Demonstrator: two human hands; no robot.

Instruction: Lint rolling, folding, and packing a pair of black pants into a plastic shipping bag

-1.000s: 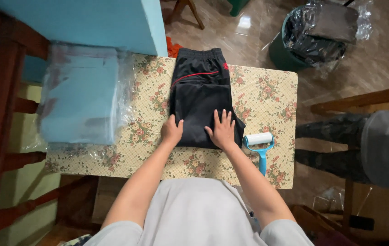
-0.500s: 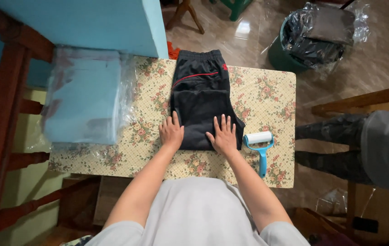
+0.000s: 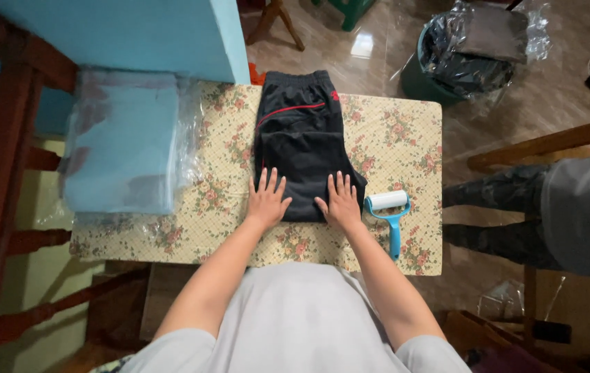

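Fingers of the left hand (image 3: 268, 200) and right hand (image 3: 340, 201) lie spread flat, grasping nothing. They press the folded black trousers with red piping (image 3: 298, 141), apparently flattening the fold, on the floral-cloth table (image 3: 405, 138).

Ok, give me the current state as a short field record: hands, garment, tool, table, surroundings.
left hand: left hand flat, fingers spread, on the near left edge of the folded black shorts
right hand: right hand flat on the shorts' near right part
garment: black with a red stripe, folded, waistband at the far end
tool: blue-handled lint roller lying right of the shorts, untouched
table: floral cloth
left of shorts: stack of clear plastic bags
floor: green bin lined with plastic
right edge: another person's legs
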